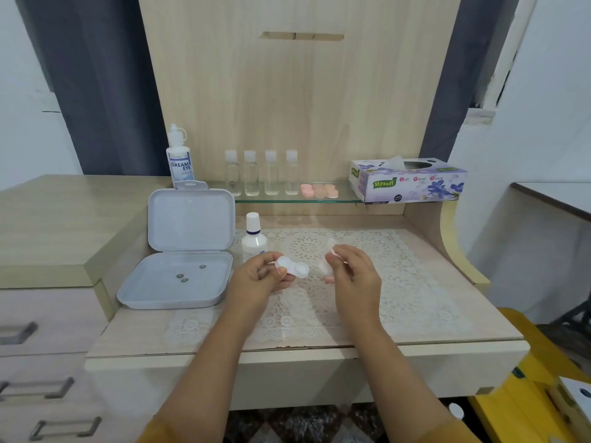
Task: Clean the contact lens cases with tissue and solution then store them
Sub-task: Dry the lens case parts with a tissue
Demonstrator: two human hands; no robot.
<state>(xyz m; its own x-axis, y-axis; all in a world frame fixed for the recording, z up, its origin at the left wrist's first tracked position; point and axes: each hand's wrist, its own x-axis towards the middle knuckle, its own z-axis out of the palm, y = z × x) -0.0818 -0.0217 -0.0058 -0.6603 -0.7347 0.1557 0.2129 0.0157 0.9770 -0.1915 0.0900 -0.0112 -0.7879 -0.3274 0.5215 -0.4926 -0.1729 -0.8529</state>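
My left hand (256, 276) pinches a white contact lens case (292, 270) by its left end, holding it above the lace mat (367, 282). My right hand (351, 270) grips a crumpled white tissue (329, 254) just right of the case, apart from it. A small pink piece (328, 279) shows under the right hand's fingers; what it is I cannot tell. A white solution bottle (253, 241) stands capped behind my left hand. An open grey storage box (179, 279) lies to the left with its lid up. Pink lens cases (319, 190) sit on the glass shelf (287, 199).
On the glass shelf stand a larger Dream Eye solution bottle (179, 161), several small clear bottles (260, 174) and a Mysoft tissue box (406, 180). Three small dark pieces (185, 276) lie in the box's tray. Drawers (48, 346) are at the left.
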